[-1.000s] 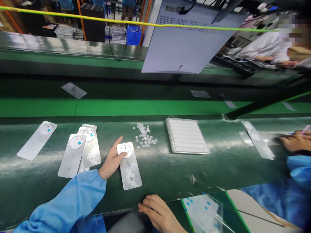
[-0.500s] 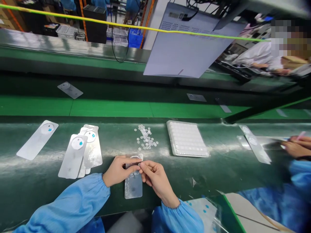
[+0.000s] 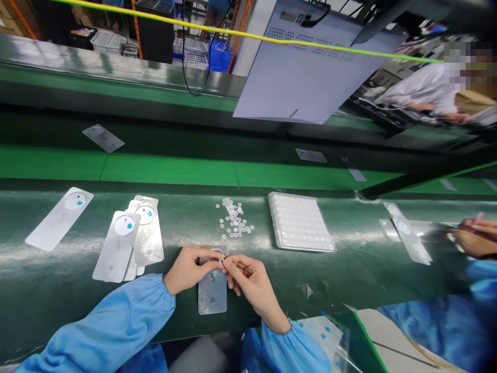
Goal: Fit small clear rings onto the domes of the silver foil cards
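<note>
My left hand (image 3: 190,268) and my right hand (image 3: 250,282) meet fingertip to fingertip over a flat silver-grey panel (image 3: 212,299) lying on the bench. Pinched between both thumbs and index fingers is a small whitish ring-like piece (image 3: 221,261); its details are mostly covered. My fingers hide much of the panel's upper end. Beyond my hands lies a loose scatter of small white rings (image 3: 234,220). To the left, several similar panels overlap in a stack (image 3: 116,248), each visible top bearing a round white part with a blue dot.
Farther left lies a single panel (image 3: 58,220). A white tray (image 3: 301,223) with rows of pockets sits right of the rings. Behind the bench, a green conveyor (image 3: 174,168) carries spaced panels. A grey monitor back (image 3: 306,77) hangs above. At right, a co-worker's hand (image 3: 476,238) is near more panels (image 3: 409,238).
The small ring shows more clearly between my fingertips, which have shifted slightly. Panels on the conveyor have moved a little left. The view has tilted slightly.
</note>
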{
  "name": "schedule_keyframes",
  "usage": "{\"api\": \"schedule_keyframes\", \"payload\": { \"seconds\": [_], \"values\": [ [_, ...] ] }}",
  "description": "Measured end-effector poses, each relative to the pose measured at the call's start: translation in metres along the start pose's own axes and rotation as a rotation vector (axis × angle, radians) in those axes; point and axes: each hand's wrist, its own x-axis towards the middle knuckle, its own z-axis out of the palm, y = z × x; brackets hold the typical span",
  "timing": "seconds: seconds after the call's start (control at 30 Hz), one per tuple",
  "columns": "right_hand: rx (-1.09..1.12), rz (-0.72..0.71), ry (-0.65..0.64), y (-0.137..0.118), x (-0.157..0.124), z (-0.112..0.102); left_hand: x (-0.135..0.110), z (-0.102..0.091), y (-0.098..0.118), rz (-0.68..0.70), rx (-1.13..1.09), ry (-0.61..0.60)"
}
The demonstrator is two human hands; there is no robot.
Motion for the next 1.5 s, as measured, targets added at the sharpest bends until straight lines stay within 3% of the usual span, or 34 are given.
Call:
{"api": "schedule_keyframes", "payload": {
  "seconds": [0.17, 0.43, 0.67, 1.0, 1.13, 1.27, 1.33, 1.4, 1.5],
  "values": [
    [-0.081, -0.021, -0.035, -0.002, 0.001, -0.005, 0.000, 0.000, 0.000, -0.007, -0.010, -0.007],
    [-0.209, -0.078, 0.046, -0.002, 0.003, -0.004, -0.001, -0.001, 0.004, -0.100, 0.075, -0.035],
    [-0.281, -0.095, 0.091, -0.001, 0.004, 0.000, -0.001, -0.001, 0.003, -0.066, 0.042, -0.025],
    [-0.286, -0.029, 0.096, -0.004, 0.010, 0.000, -0.001, -0.002, 0.002, -0.156, -0.110, -0.032],
    [-0.218, -0.060, 0.088, -0.007, 0.022, -0.004, 0.005, -0.002, 0.002, -0.210, -0.218, 0.019],
    [-0.032, -0.067, -0.048, 0.007, 0.025, -0.005, 0.003, -0.001, 0.002, -0.212, -0.410, 0.116],
    [0.085, -0.094, 0.009, 0.022, 0.020, -0.005, 0.004, -0.004, 0.003, -0.220, -0.488, 0.138],
    [0.170, -0.169, 0.142, 0.037, 0.013, -0.005, 0.016, -0.012, 0.007, -0.203, -0.531, 0.175],
    [0.155, -0.264, 0.220, 0.052, 0.004, -0.005, 0.066, -0.036, 0.027, -0.140, -0.461, 0.305]
  ]
}}
